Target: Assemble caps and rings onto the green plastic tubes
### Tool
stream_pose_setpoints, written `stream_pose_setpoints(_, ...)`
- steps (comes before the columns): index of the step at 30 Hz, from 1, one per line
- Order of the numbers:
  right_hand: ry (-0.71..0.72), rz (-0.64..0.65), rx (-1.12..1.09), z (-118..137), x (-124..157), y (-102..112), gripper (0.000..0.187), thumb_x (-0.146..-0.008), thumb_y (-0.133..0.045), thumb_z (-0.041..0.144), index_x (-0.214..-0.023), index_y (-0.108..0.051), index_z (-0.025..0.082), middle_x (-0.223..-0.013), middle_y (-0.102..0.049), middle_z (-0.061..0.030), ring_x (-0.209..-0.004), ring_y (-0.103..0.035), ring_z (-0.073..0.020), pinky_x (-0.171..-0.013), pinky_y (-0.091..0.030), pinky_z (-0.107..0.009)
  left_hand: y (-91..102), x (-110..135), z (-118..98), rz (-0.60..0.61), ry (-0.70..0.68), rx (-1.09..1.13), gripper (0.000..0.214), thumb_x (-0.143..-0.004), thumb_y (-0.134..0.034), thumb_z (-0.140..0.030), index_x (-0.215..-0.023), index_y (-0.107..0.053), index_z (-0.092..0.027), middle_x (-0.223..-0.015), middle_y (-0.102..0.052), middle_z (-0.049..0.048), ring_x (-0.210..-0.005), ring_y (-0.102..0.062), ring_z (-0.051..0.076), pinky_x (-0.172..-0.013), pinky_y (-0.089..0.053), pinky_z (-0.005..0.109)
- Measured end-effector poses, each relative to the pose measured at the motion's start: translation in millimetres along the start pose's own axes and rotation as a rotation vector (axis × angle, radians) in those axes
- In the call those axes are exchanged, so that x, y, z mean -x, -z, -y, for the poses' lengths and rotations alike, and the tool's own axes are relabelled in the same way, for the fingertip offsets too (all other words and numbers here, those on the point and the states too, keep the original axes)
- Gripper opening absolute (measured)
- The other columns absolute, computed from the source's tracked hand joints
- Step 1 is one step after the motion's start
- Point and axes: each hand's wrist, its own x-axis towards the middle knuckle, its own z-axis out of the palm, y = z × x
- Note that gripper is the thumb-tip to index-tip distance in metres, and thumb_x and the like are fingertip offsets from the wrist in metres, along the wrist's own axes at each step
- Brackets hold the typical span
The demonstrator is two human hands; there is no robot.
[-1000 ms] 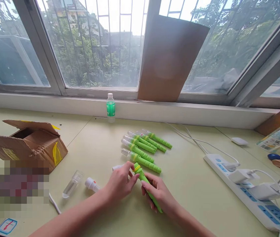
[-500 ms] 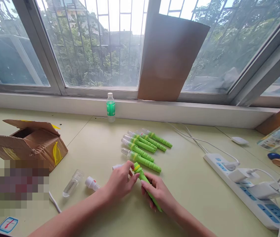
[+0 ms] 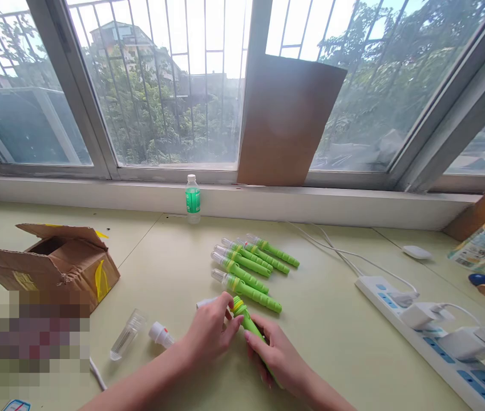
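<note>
My right hand (image 3: 277, 357) is wrapped round the shaft of a green bamboo-shaped stick (image 3: 246, 321) lying on the table. My left hand (image 3: 210, 331) pinches the stick's top end with thumb and fingertips. Just beyond the hands lies a row of several finished green sticks with clear caps (image 3: 249, 267). A loose clear cap (image 3: 128, 334) and a small white part (image 3: 160, 334) lie to the left of my left hand. Another white piece (image 3: 205, 302) peeks out behind my left fingers.
An open cardboard box (image 3: 56, 264) sits at the left. A small water bottle (image 3: 192, 199) stands by the window sill. A white power strip (image 3: 435, 335) with plugged chargers and cables runs along the right. A cardboard sheet (image 3: 287, 123) leans on the window.
The view tilted up slightly, so everything sits lower in the picture. Both hands keep the same grip on the green stick.
</note>
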Motion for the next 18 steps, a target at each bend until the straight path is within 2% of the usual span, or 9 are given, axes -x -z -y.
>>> stream_pose_setpoints(3, 0.013, -0.007, -0.004, -4, -2, -1, 0.039, -0.086, -0.053, 0.05, -0.107, -0.059, 0.019, -0.055, -0.05, 0.0054, -0.031, -0.04, -0.0071, -0.028, -0.029, -0.017, -2.7, 0, 2, -0.015, -0.023, 0.016, 0.009, -0.088, -0.051, -0.028, -0.089, -0.045, -0.022, -0.073, -0.066, -0.0001, -0.05, -0.061, 0.013, -0.048, -0.045, 0.022)
stream_pose_setpoints(7, 0.135, -0.068, 0.006, -7, -6, -2, 0.042, -0.079, -0.059, 0.055, -0.097, -0.065, 0.017, -0.065, -0.06, -0.0006, -0.047, -0.052, -0.0125, -0.038, -0.038, -0.019, -9.7, 0, 4, -0.043, -0.012, 0.09, 0.009, -0.088, -0.051, -0.029, -0.09, -0.045, -0.022, -0.071, -0.066, -0.001, -0.053, -0.062, 0.013, -0.048, -0.047, 0.021)
stream_pose_setpoints(9, 0.126, -0.09, 0.007, -8, -7, -2, 0.043, -0.079, -0.057, 0.058, -0.091, -0.065, 0.017, -0.065, -0.058, 0.0004, -0.043, -0.049, -0.01, -0.035, -0.036, -0.018, -12.7, 0, 4, -0.046, 0.011, 0.119, 0.009, -0.089, -0.05, -0.029, -0.091, -0.045, -0.022, -0.071, -0.065, -0.0016, -0.053, -0.062, 0.012, -0.049, -0.047, 0.021)
stream_pose_setpoints(11, 0.069, -0.075, 0.005, -10, -8, -2, 0.045, -0.08, -0.054, 0.061, -0.086, -0.061, 0.017, -0.061, -0.053, 0.0036, -0.032, -0.039, -0.0055, -0.028, -0.028, -0.017, -13.7, 0, 4, -0.068, 0.026, 0.128, 0.008, -0.09, -0.051, -0.029, -0.091, -0.047, -0.022, -0.072, -0.065, -0.0021, -0.052, -0.061, 0.012, -0.05, -0.049, 0.022)
stream_pose_setpoints(13, 0.038, -0.037, 0.002, -13, -9, -1, 0.044, -0.081, -0.053, 0.061, -0.085, -0.058, 0.017, -0.06, -0.049, 0.0057, -0.027, -0.033, -0.0029, -0.025, -0.023, -0.016, -12.9, 1, 3, -0.11, 0.022, 0.128, 0.006, -0.089, -0.053, -0.027, -0.09, -0.048, -0.022, -0.079, -0.068, -0.0009, -0.056, -0.063, 0.013, -0.055, -0.051, 0.024)
stream_pose_setpoints(18, 0.085, 0.024, -0.021, -17, -10, 2, 0.043, -0.088, -0.046, 0.059, -0.084, -0.055, 0.016, -0.063, -0.052, 0.005, -0.028, -0.035, -0.0011, -0.027, -0.023, -0.014, -9.7, 1, 4, -0.186, -0.067, 0.145, 0.008, -0.087, -0.054, -0.019, -0.081, -0.049, -0.021, -0.112, -0.068, 0.0064, -0.084, -0.069, 0.018, -0.069, -0.056, 0.029)
